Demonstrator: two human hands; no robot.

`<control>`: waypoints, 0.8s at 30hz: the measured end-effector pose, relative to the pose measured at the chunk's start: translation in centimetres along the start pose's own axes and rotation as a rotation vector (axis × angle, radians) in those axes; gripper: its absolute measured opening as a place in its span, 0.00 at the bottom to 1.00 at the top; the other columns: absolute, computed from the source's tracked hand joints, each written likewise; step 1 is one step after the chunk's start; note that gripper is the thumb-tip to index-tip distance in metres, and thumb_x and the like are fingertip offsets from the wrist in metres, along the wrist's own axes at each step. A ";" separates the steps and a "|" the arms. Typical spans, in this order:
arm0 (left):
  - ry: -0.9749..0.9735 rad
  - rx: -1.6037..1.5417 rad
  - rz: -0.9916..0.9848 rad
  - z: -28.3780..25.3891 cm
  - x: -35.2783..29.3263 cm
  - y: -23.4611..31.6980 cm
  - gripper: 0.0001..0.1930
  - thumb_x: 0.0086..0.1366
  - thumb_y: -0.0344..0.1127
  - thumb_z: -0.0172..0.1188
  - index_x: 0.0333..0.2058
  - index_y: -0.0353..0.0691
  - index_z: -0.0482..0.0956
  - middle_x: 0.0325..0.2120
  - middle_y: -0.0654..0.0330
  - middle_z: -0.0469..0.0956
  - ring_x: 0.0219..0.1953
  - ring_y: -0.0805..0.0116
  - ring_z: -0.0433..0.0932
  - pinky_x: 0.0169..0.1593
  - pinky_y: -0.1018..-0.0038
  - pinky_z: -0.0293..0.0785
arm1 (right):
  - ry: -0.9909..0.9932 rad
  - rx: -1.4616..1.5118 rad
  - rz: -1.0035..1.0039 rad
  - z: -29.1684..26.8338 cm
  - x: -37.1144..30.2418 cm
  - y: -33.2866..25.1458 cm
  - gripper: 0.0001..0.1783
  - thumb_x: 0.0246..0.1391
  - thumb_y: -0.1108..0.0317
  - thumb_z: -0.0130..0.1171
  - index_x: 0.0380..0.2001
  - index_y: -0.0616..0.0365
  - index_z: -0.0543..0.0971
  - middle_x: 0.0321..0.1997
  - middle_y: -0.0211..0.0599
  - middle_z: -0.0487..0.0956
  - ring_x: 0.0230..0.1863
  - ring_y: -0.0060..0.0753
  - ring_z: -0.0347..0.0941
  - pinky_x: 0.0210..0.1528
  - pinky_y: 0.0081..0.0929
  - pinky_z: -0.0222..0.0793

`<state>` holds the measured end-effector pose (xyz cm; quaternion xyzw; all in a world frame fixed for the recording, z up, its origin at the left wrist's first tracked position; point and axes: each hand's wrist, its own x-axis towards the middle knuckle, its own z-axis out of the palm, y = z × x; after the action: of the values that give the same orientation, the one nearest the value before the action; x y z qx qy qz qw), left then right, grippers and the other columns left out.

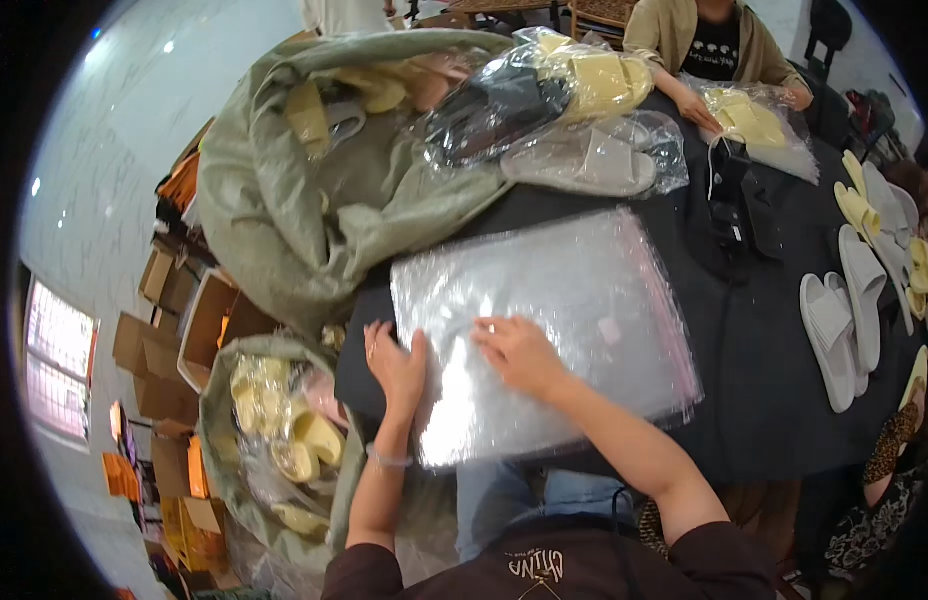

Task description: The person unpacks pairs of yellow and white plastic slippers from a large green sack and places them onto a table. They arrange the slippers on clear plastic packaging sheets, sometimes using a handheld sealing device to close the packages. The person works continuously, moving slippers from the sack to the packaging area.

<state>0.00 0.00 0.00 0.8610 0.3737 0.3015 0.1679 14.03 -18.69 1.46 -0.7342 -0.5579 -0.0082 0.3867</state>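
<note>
A thick stack of clear plastic bags (554, 300), pinkish along its right edge, lies on the black-covered table (744, 400) before me. My left hand (396, 368) rests at the stack's left edge, its fingers stretched out and the thumb apart. On top of the sheets lies my right hand (524, 355), fingers spread over the plastic. I see nothing held in either hand. Beyond the stack are bagged grey slippers (584, 160), bagged black slippers (494, 110) and bagged yellow slippers (604, 85).
A large green woven sack (274, 200) spreads over the table's far left. Another sack (219, 440) with bagged yellow slippers stands at my left. White slippers (829, 330) lie at right. A black device (729, 200) stands near a co-worker's hand (696, 108). Cardboard boxes (149, 360) line the left.
</note>
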 end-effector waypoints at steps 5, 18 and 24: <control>-0.105 -0.178 -0.092 -1.4 0.6 2.2 0.22 0.55 0.40 0.65 0.43 0.31 0.72 0.57 0.41 0.59 0.64 0.40 0.51 0.64 0.55 0.50 | -0.049 0.046 0.077 -3.0 1.9 -0.5 0.13 0.51 0.69 0.55 0.41 0.52 0.79 0.53 0.31 0.74 0.45 0.37 0.71 0.48 0.35 0.66; -0.386 -0.196 -0.666 -1.0 6.6 3.4 0.38 0.38 0.39 0.78 0.44 0.31 0.64 0.43 0.48 0.69 0.44 0.58 0.70 0.48 0.66 0.68 | -0.080 0.133 0.047 -4.3 3.5 0.2 0.13 0.50 0.70 0.55 0.41 0.54 0.77 0.56 0.32 0.71 0.46 0.37 0.71 0.48 0.35 0.65; -0.638 -0.520 -0.805 -1.7 8.8 3.8 0.24 0.45 0.32 0.73 0.38 0.26 0.74 0.33 0.55 0.78 0.34 0.69 0.76 0.39 0.72 0.73 | -0.331 0.242 0.092 -5.6 3.2 0.3 0.19 0.53 0.65 0.55 0.48 0.57 0.74 0.60 0.41 0.68 0.58 0.42 0.66 0.57 0.36 0.64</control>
<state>5.71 4.18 6.70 0.6296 0.5164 0.0212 0.5801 17.88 -19.34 6.65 -0.6985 -0.5764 0.1973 0.3754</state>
